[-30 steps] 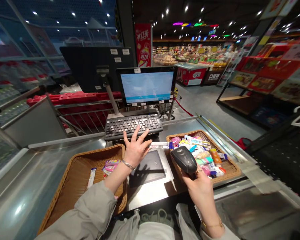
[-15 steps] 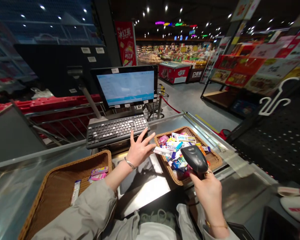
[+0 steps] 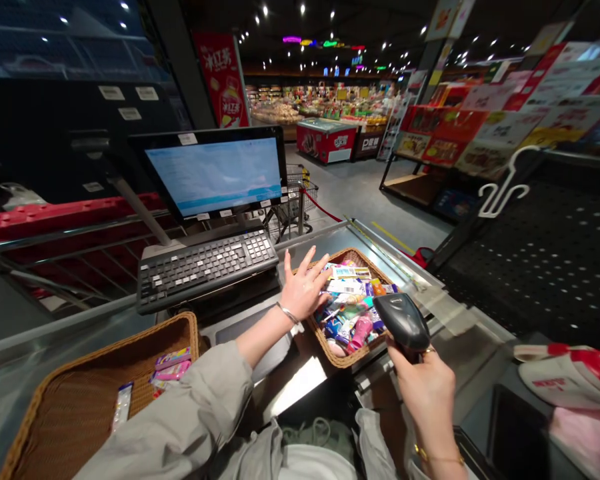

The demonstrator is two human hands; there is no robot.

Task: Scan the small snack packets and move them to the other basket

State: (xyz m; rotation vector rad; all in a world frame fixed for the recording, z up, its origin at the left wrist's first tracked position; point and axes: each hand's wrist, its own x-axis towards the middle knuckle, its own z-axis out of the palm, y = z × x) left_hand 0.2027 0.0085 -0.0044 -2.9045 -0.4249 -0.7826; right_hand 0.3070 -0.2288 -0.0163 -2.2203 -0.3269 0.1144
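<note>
My left hand (image 3: 304, 291) reaches over the near-left rim of a wicker basket (image 3: 325, 348), palm down. Its thumb and index finger pinch the left end of a slim white packet (image 3: 349, 287) with a barcode and a purple end; the other fingers are spread. Colourful small packets (image 3: 363, 330) fill the basket beneath. In my right hand (image 3: 425, 380) is a black handheld barcode scanner (image 3: 403, 320), its head above the basket's right side. The scanner's handle is mostly hidden by my fingers.
A second wicker basket (image 3: 65, 393) at left contains several packets (image 3: 173, 363). Behind my left hand stand a keyboard (image 3: 207, 267) and a lit monitor (image 3: 220, 177). White hooks (image 3: 503, 190) hang on a black perforated panel at right. A red-and-white bag (image 3: 565, 377) lies at lower right.
My left hand has moved right with the white packet, from beside the keyboard to over the basket. The scanner has shifted slightly right. The whole view has turned to the right.
</note>
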